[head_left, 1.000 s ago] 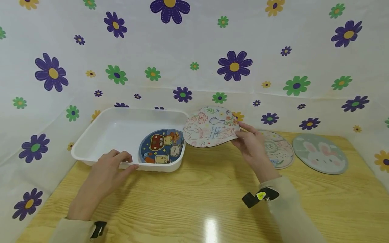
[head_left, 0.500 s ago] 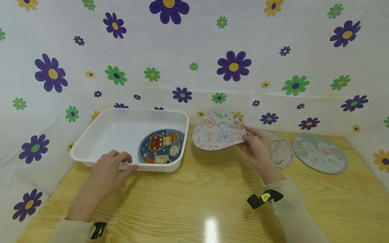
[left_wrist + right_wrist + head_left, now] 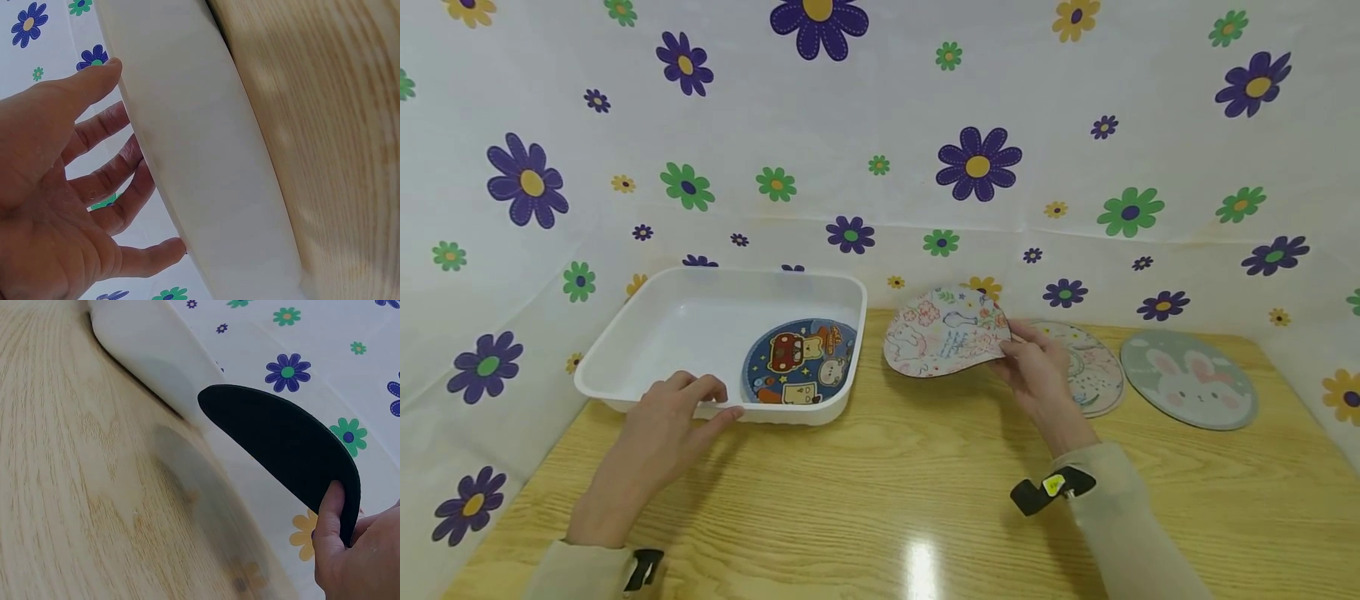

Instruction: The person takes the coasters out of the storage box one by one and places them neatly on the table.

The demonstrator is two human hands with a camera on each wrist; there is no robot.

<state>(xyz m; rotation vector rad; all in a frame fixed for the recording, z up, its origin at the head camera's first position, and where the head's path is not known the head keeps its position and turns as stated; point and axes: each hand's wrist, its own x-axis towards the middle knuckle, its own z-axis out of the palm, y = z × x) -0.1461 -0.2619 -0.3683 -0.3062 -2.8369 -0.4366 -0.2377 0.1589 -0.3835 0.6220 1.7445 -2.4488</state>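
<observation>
My right hand (image 3: 1037,375) pinches a round mouse pad (image 3: 946,333) at its right edge and holds it tilted above the table. Its printed face carries pink flowers and a rabbit; in the right wrist view the dark backing of the mouse pad (image 3: 281,437) shows, with a finger against it. On the front rim of a white plastic basin (image 3: 700,287) rests my left hand (image 3: 673,425), fingers bent over the edge. The left wrist view has the thumb at the rim and the fingertips behind the basin wall (image 3: 187,150). Inside the basin's right end lies a dark blue mouse pad (image 3: 801,362).
To the right, a pale floral mouse pad (image 3: 1097,375), partly behind my right hand, lies on the wooden table (image 3: 880,500). Beside it is a grey-green rabbit mouse pad (image 3: 1191,379). A flower-printed cloth (image 3: 910,100) hangs behind the table.
My right hand has carried the held mouse pad rightward and slightly down, away from the basin's right rim. My left hand stays at the front rim.
</observation>
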